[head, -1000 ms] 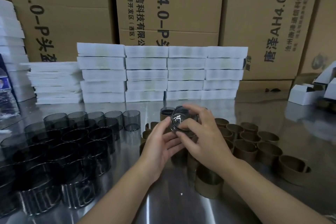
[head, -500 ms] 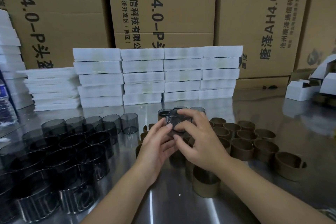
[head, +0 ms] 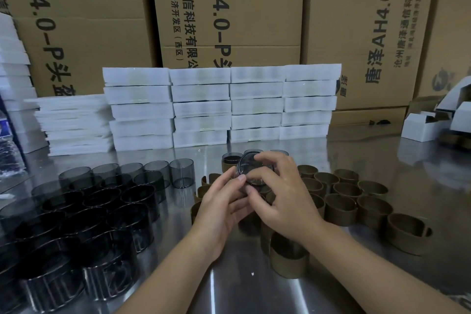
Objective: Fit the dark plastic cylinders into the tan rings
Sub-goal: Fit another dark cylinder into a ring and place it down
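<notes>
Fitting step in hand: left hand (head: pixel 224 202) and right hand (head: pixel 284 197) both grasping one dark cylinder (head: pixel 251 168), tilted, held above table (head: pixel 229 288) among tan rings (head: pixel 341 209). Ring around it: hidden, cannot tell. Next move likely needs squaring cylinder to ring, even push.

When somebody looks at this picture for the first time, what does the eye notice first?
Probably the two hands at the centre: the left hand and right hand together hold one dark cylinder. Next, the crowd of dark cylinders at the left and the tan rings at the right, with stacked white boxes behind.
</notes>
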Demonstrator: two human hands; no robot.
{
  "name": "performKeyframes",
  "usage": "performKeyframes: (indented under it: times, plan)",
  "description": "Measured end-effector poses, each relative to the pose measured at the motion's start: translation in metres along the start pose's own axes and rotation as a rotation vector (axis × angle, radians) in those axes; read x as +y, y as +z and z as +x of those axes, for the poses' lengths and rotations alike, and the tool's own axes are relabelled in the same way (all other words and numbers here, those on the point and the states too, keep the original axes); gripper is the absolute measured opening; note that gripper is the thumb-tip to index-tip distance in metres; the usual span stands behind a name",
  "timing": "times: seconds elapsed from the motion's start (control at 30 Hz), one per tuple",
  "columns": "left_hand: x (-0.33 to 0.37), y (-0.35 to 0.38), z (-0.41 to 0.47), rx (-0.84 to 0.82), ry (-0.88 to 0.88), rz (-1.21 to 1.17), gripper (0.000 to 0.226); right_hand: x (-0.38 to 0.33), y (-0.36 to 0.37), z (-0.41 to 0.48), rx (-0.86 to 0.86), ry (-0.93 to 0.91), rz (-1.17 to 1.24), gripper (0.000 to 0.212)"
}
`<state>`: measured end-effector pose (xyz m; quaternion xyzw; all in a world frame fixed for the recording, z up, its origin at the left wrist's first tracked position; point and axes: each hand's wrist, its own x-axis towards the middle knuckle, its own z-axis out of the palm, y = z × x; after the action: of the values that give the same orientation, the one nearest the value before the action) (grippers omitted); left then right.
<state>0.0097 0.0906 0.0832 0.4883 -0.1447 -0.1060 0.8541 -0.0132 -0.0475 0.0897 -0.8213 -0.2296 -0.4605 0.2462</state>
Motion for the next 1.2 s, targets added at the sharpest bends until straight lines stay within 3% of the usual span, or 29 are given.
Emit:
performKeyframes:
  times: [0.7,0.9,1.1,1.2]
  plan:
    - [0.0041,-0.0058,0.0018,-0.013,-0.021,-0.029,0.042,-0.0029,-0.0026,0.0003,0.062,0.016,0.082,0.037]
    - [0.0046,-0.0051,0.0012,-0.006,-0.019,-0.021,0.056,-0.0031,-0.0020,0.0005,0.076,0.019,0.094,0.048]
    - [0.0070,-0.0048,0.0002,-0.046,-0.016,-0.032,0.055,-0.0019,-0.0012,0.0005,-0.025,0.135,0.168,0.068]
    - [0.0060,-0.0018,-0.0023,-0.115,-0.025,-0.029,0.051,-0.0006,-0.0023,0.0002,-0.091,0.230,0.244,0.069]
